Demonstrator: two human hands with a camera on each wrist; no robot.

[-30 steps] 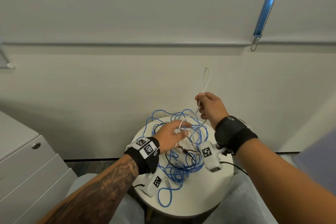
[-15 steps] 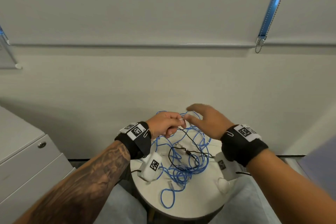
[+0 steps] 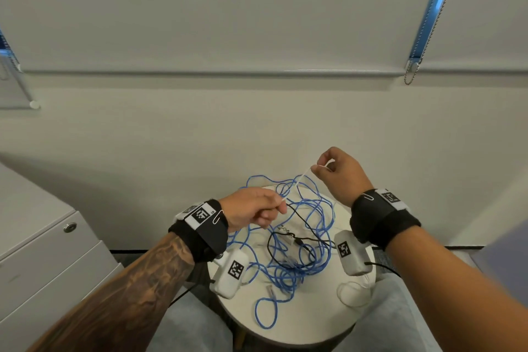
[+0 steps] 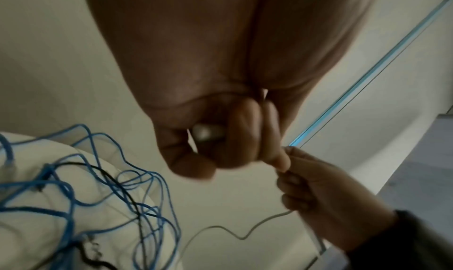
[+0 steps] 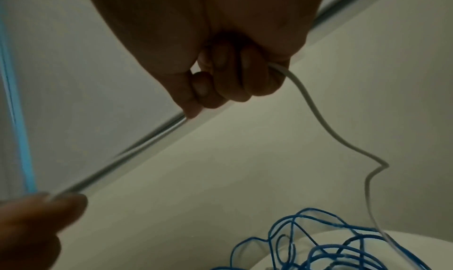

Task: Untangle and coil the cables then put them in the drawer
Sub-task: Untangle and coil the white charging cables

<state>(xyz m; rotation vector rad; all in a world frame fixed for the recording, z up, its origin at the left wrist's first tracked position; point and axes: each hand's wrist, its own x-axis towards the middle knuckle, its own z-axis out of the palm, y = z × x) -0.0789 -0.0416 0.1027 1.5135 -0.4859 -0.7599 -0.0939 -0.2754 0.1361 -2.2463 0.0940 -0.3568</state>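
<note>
The left hand is curled, its fingers pinching one end of the white cable above the round desk. The right hand, raised higher toward the wall, has its fingers closed round the same white cable, which stretches taut between both hands. Below them the blue cable and black cable lie tangled on the desk. A drawer cabinet stands at the left.

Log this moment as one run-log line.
left hand: pinches white cable | right hand: pinches same cable | blue cable: tangled on table
</note>
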